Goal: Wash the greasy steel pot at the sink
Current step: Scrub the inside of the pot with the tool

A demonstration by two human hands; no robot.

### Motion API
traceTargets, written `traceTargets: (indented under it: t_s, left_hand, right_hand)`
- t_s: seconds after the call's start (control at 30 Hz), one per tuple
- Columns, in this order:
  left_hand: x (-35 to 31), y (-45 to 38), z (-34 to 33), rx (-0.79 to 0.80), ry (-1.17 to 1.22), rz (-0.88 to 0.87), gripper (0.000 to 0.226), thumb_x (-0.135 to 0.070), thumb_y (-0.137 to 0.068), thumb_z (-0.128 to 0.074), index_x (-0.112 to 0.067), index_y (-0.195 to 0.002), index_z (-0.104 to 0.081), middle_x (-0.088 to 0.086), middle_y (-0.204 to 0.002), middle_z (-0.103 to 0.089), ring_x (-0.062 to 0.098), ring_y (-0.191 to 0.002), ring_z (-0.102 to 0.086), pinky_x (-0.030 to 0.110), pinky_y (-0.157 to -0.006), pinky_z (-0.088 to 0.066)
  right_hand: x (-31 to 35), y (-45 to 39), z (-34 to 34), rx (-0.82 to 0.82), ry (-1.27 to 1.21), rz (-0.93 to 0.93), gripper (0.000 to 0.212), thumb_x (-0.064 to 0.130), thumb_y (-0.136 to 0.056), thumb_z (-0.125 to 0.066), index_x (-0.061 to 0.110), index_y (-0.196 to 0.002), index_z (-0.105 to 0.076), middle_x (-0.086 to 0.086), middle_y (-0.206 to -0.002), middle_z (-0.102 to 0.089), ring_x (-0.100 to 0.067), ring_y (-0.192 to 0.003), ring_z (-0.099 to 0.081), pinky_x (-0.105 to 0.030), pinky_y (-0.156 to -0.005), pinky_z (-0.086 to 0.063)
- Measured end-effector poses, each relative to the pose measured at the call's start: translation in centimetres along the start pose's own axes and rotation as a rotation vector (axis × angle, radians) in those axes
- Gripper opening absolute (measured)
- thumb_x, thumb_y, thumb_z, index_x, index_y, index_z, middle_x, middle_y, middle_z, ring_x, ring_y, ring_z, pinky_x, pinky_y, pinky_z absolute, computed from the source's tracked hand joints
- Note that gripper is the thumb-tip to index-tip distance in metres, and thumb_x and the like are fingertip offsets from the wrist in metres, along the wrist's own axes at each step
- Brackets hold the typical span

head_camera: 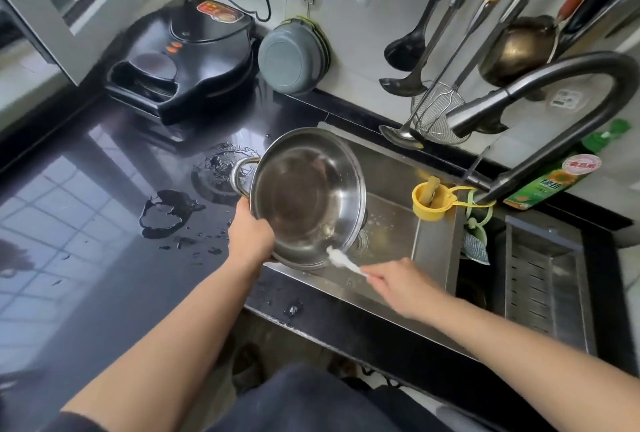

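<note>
A steel pot [304,196] is tilted over the left end of the steel sink [429,244], its open mouth facing me. My left hand [250,231] grips the pot's rim at the lower left, next to one loop handle. My right hand [398,282] pinches the handle of a small white brush [341,258]. The brush head touches the pot's lower rim. Inside, the pot looks shiny with a dull brownish patch on the bottom.
A dark curved faucet [540,92] arches over the sink from the right. A yellow holder [427,197] and a green detergent bottle [554,178] stand by its base. Ladles and a strainer [438,113] hang on the wall. A black electric griddle [187,57] sits on the wet black counter [104,223].
</note>
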State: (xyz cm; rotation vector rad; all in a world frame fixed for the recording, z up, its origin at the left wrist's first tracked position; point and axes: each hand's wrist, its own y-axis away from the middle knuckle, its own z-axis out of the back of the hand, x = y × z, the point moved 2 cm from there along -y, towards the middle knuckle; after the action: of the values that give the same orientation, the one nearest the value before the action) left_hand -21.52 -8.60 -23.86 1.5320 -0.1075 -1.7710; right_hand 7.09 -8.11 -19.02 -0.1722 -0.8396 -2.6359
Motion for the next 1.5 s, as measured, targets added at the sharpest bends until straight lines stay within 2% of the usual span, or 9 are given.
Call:
traceTargets:
  t_s: [0.27, 0.37, 0.6, 0.77, 0.87, 1.07, 1.23, 1.4, 1.5]
  left_hand:
    - [2.5, -0.1, 0.0, 0.016, 0.067, -0.005, 0.038, -0.034, -0.083, -0.064, -0.055, -0.114, -0.059, -0.015, -0.105, -0.073, 0.024, -0.099, -0.073, 0.052, -0.077, -0.063]
    - [3.0, 1.0, -0.1, -0.004, 0.156, 0.034, 0.035, -0.025, -0.085, -0.06, -0.053, -0.106, -0.059, -0.01, -0.105, -0.073, 0.026, -0.098, -0.072, 0.054, -0.077, -0.064]
    - [-0.3, 1.5, 0.8, -0.095, 0.512, 0.048, 0.061, 0.001, -0.086, -0.038, -0.034, -0.133, -0.054, 0.0, -0.118, -0.069, 0.034, -0.102, -0.069, 0.066, -0.073, -0.061]
    - [-2.6, -0.9, 1.5, -0.094, 0.262, -0.053, 0.051, -0.006, -0.086, -0.05, -0.05, -0.112, -0.059, 0.001, -0.111, -0.073, 0.036, -0.094, -0.074, 0.06, -0.06, -0.063]
    - [-2.1, 1.3, 1.3, -0.092, 0.069, -0.082, 0.039, -0.013, -0.089, -0.053, -0.051, -0.1, -0.053, -0.006, -0.1, -0.068, 0.029, -0.088, -0.071, 0.053, -0.064, -0.065]
    - [0.1, 4.1, 0.0, -0.027, 0.027, -0.158, 0.03, -0.011, -0.093, -0.048, -0.032, -0.113, -0.055, -0.013, -0.098, -0.064, 0.019, -0.096, -0.062, 0.043, -0.078, -0.059]
    - [-0.1, 5.2, -1.0, -0.002, -0.015, -0.183, 0.042, -0.002, -0.093, -0.042, -0.028, -0.121, -0.059, -0.013, -0.101, -0.065, 0.021, -0.103, -0.059, 0.037, -0.085, -0.045]
    - [0.4, 4.3, -0.4, 0.044, -0.033, -0.149, 0.037, -0.013, -0.088, -0.049, -0.039, -0.114, -0.058, -0.016, -0.1, -0.066, 0.024, -0.104, -0.063, 0.047, -0.089, -0.056]
    - [0.2, 4.0, -0.1, 0.051, -0.036, -0.156, 0.041, -0.016, -0.089, -0.052, -0.047, -0.115, -0.058, -0.014, -0.103, -0.07, 0.019, -0.102, -0.066, 0.049, -0.087, -0.06]
  right_hand:
    - [1.9, 0.8, -0.8, -0.018, 0.153, -0.034, 0.035, 0.031, -0.104, -0.044, 0.039, -0.133, -0.06, -0.006, -0.096, -0.071, -0.03, -0.079, -0.061, -0.037, -0.071, -0.053]
    - [2.8, 1.7, -2.1, -0.007, -0.035, -0.041, 0.034, 0.037, -0.102, -0.046, 0.047, -0.132, -0.06, -0.004, -0.094, -0.072, -0.027, -0.075, -0.062, -0.035, -0.067, -0.05]
    - [-0.8, 2.4, -1.6, -0.101, 0.301, -0.143, 0.035, 0.032, -0.107, -0.039, 0.034, -0.136, -0.059, -0.008, -0.094, -0.07, -0.033, -0.087, -0.068, -0.036, -0.065, -0.043]
    - [-3.6, -0.2, 0.6, -0.332, -0.097, -0.335, 0.035, 0.035, -0.104, -0.043, 0.035, -0.132, -0.064, -0.007, -0.096, -0.075, -0.035, -0.089, -0.066, -0.043, -0.074, -0.057]
    - [-2.2, -0.3, 3.0, -0.43, -0.126, -0.158, 0.034, 0.037, -0.104, -0.046, 0.04, -0.133, -0.063, 0.001, -0.081, -0.073, -0.024, -0.072, -0.065, -0.037, -0.065, -0.054]
    - [-0.1, -0.4, 2.0, -0.253, 0.374, -0.054, 0.041, 0.024, -0.105, -0.043, 0.04, -0.142, -0.05, -0.004, -0.078, -0.062, -0.031, -0.075, -0.065, -0.037, -0.064, -0.052]
    - [5.6, 0.2, -0.8, 0.039, 0.237, 0.041, 0.033, 0.019, -0.102, -0.045, 0.024, -0.126, -0.067, -0.011, -0.107, -0.069, -0.038, -0.102, -0.065, -0.04, -0.082, -0.055]
    - [1.5, -1.8, 4.0, -0.296, 0.638, -0.205, 0.042, 0.003, -0.094, -0.047, 0.017, -0.131, -0.061, -0.008, -0.1, -0.071, -0.034, -0.093, -0.07, -0.036, -0.062, -0.041]
    - [3.8, -0.8, 1.4, -0.111, 0.447, -0.142, 0.035, 0.007, -0.094, -0.05, 0.015, -0.124, -0.065, -0.011, -0.11, -0.069, -0.036, -0.102, -0.067, -0.037, -0.072, -0.047]
